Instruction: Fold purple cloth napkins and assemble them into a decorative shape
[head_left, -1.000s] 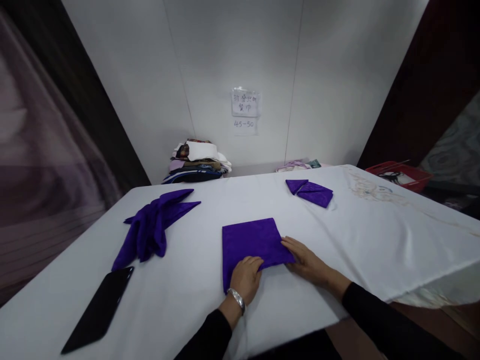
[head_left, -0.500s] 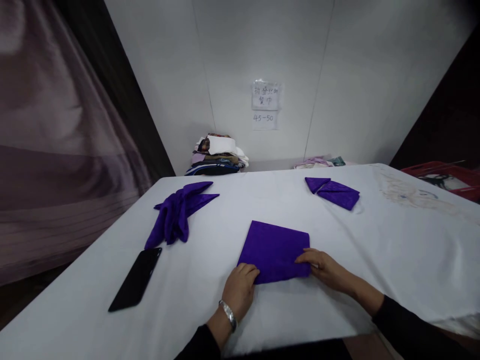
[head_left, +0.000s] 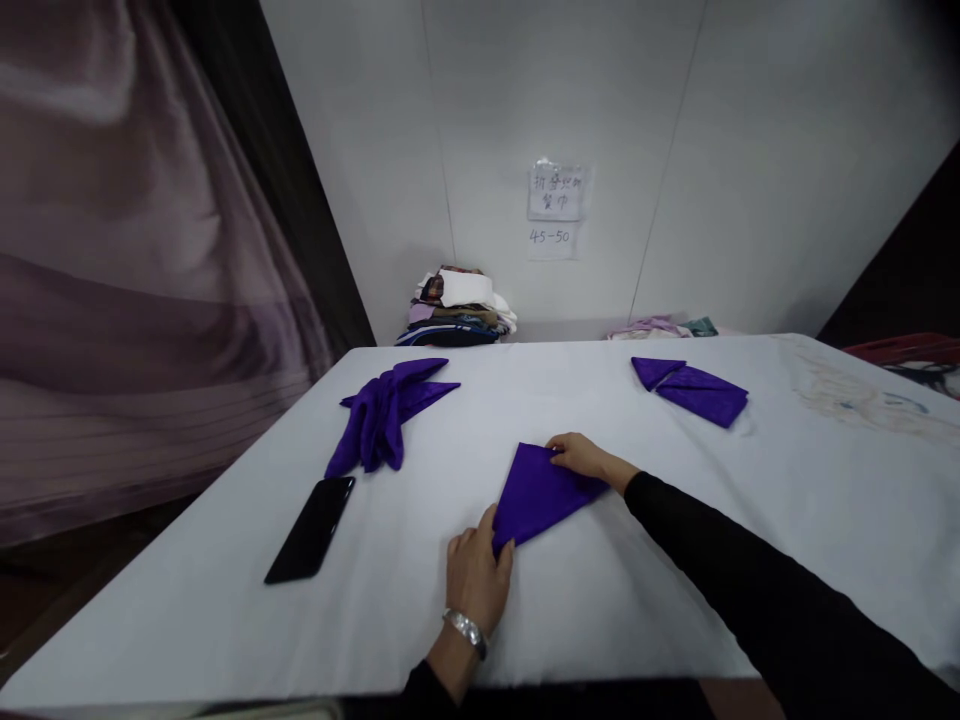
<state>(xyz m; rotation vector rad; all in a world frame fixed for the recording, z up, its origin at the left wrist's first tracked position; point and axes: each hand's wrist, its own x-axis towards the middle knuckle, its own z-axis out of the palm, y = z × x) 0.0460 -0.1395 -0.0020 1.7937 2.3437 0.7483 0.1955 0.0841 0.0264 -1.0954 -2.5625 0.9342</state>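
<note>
A purple cloth napkin (head_left: 541, 497) lies on the white-covered table, folded into a roughly triangular shape with its lower edge slanting up to the right. My left hand (head_left: 478, 565), with a silver bangle on the wrist, holds the napkin's lower left corner between thumb and fingers. At its upper right, my right hand (head_left: 581, 456) pinches the cloth near the top edge. That hand and wrist hide part of the napkin's right side.
Left of the napkin lie a black phone (head_left: 310, 530) and a bunched purple cloth (head_left: 382, 415). Another folded purple cloth (head_left: 701, 392) rests at the back right. Behind the table are stacked clothes (head_left: 457, 310) and a wall with a paper sign (head_left: 555, 193).
My right hand has moved up and left from the napkin's lower right corner, folding that side over. The napkin has gone from four-sided to nearly triangular. My left hand stays at the lower left.
</note>
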